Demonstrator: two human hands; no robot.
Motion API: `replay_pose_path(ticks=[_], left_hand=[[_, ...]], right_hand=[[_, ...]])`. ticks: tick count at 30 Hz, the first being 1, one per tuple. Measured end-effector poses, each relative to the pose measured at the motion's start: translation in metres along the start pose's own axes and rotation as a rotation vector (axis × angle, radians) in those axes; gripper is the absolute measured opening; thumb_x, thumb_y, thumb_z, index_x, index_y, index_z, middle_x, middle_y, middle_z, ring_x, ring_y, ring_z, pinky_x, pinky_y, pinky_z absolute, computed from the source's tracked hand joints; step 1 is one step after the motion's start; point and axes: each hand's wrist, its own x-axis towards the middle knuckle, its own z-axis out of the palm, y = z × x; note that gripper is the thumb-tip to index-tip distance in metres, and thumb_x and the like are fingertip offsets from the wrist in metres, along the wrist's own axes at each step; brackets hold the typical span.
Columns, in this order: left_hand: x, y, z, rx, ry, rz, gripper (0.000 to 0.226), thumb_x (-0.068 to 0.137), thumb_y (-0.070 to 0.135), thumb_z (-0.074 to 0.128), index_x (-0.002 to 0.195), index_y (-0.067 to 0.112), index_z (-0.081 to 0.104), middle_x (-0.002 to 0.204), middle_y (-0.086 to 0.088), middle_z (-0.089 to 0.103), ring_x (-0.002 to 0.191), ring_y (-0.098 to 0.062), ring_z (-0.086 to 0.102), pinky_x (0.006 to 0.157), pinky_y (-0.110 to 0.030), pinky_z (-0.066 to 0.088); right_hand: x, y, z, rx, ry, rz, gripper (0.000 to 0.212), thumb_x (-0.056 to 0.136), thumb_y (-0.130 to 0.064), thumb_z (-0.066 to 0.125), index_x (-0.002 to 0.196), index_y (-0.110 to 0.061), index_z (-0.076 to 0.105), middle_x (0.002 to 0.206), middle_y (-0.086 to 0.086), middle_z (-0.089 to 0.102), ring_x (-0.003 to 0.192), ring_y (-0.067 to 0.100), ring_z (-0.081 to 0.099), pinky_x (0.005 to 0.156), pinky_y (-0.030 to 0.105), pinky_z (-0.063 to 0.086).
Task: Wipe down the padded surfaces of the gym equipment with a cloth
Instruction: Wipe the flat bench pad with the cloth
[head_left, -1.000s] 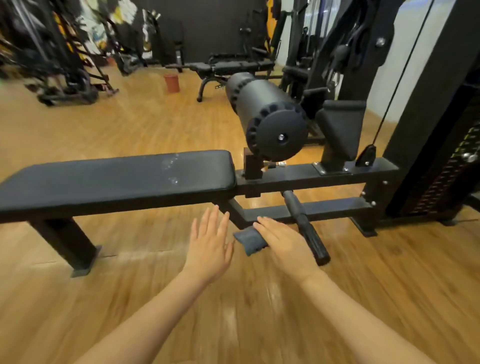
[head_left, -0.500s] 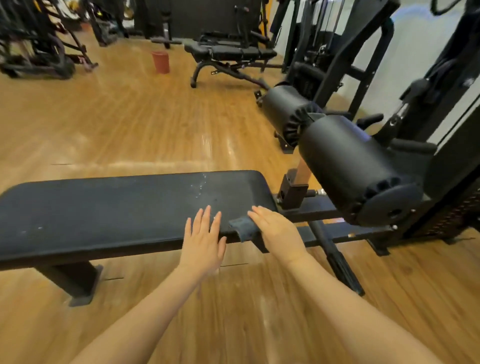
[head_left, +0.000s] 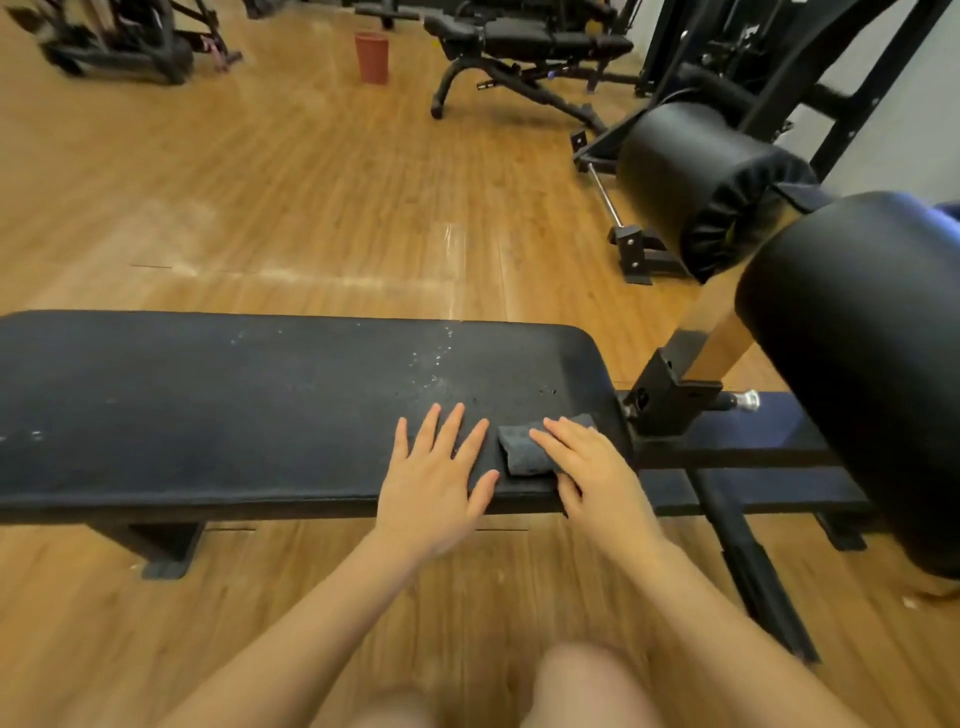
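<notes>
A long black padded bench (head_left: 234, 400) runs across the middle of the view, with white specks on its right part. A small folded dark grey cloth (head_left: 519, 447) lies on the pad near its right end. My right hand (head_left: 587, 467) presses flat on the cloth with straight fingers. My left hand (head_left: 436, 467) rests flat on the pad just left of the cloth, fingers spread. Two black padded rollers (head_left: 857, 353) stand on the frame to the right of the bench.
The black steel frame (head_left: 737, 447) extends right from the bench end. The floor is wood. Another black bench (head_left: 530, 41) and a red cup-like container (head_left: 372, 56) stand at the back. More machines fill the far left and far right.
Both hands moved up from in front of the bench onto its pad. The cloth came with my right hand and now lies flat on the padding. The view came closer and tilted down.
</notes>
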Motion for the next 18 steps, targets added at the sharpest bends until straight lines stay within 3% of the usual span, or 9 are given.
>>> replay_pose_path(ticks=[3, 6, 10, 12, 14, 16, 18], left_hand=[[-0.001, 0.000, -0.001, 0.015, -0.018, 0.007, 0.059, 0.091, 0.053, 0.028, 0.136, 0.023, 0.051, 0.140, -0.008, 0.051, 0.132, -0.031, 0.043, 0.107, -0.051, 0.019], [-0.001, 0.001, -0.003, 0.017, -0.040, 0.004, 0.059, 0.090, 0.052, 0.030, 0.136, 0.023, 0.051, 0.141, -0.008, 0.049, 0.132, -0.032, 0.042, 0.107, -0.051, 0.019], [0.000, 0.001, -0.003, 0.018, -0.013, -0.003, 0.059, 0.089, 0.052, 0.030, 0.135, 0.023, 0.052, 0.140, -0.007, 0.050, 0.131, -0.032, 0.044, 0.107, -0.053, 0.025], [0.000, 0.001, -0.001, 0.021, 0.009, -0.003, 0.058, 0.089, 0.052, 0.030, 0.134, 0.023, 0.053, 0.139, -0.006, 0.052, 0.130, -0.032, 0.045, 0.105, -0.055, 0.033], [0.000, 0.001, 0.000, 0.025, 0.011, -0.005, 0.058, 0.090, 0.053, 0.029, 0.135, 0.024, 0.052, 0.139, -0.006, 0.052, 0.130, -0.031, 0.045, 0.103, -0.055, 0.034], [0.001, 0.002, -0.003, 0.020, -0.001, -0.005, 0.062, 0.091, 0.055, 0.021, 0.140, 0.026, 0.045, 0.145, -0.005, 0.045, 0.136, -0.030, 0.038, 0.108, -0.054, 0.028], [0.000, 0.003, -0.005, 0.012, -0.025, 0.003, 0.072, 0.087, 0.060, 0.004, 0.148, 0.030, 0.026, 0.156, -0.001, 0.025, 0.145, -0.025, 0.017, 0.115, -0.050, 0.010]], right_hand=[[0.017, 0.014, -0.018, 0.070, -0.059, -0.062, 0.040, 0.079, 0.002, 0.047, 0.110, -0.012, 0.068, 0.118, 0.009, 0.065, 0.112, 0.027, 0.059, 0.097, 0.049, 0.042], [0.037, 0.032, -0.030, 0.150, -0.147, -0.096, 0.046, 0.080, -0.006, 0.032, 0.096, -0.015, 0.074, 0.115, 0.012, 0.065, 0.118, 0.027, 0.052, 0.103, 0.052, 0.026], [0.034, 0.044, -0.030, 0.244, -0.205, -0.032, 0.050, 0.079, -0.005, 0.029, 0.095, -0.017, 0.074, 0.120, 0.009, 0.063, 0.127, 0.025, 0.040, 0.108, 0.053, 0.021], [0.034, 0.035, -0.034, 0.254, -0.229, 0.128, 0.050, 0.080, -0.005, 0.030, 0.102, -0.021, 0.072, 0.132, 0.002, 0.055, 0.137, 0.022, 0.031, 0.116, 0.049, 0.008], [0.034, 0.018, -0.033, 0.224, -0.269, 0.312, 0.041, 0.092, -0.021, 0.031, 0.114, -0.025, 0.065, 0.141, -0.005, 0.045, 0.141, 0.016, 0.020, 0.116, 0.043, -0.001], [0.036, -0.002, -0.028, 0.135, -0.264, 0.454, 0.044, 0.096, -0.043, 0.035, 0.131, -0.022, 0.052, 0.146, -0.003, 0.039, 0.142, 0.020, 0.017, 0.116, 0.043, 0.003], [0.042, -0.019, -0.020, 0.036, -0.287, 0.558, 0.066, 0.092, -0.055, 0.038, 0.143, -0.014, 0.033, 0.152, 0.005, 0.027, 0.143, 0.027, 0.012, 0.115, 0.043, 0.007]])
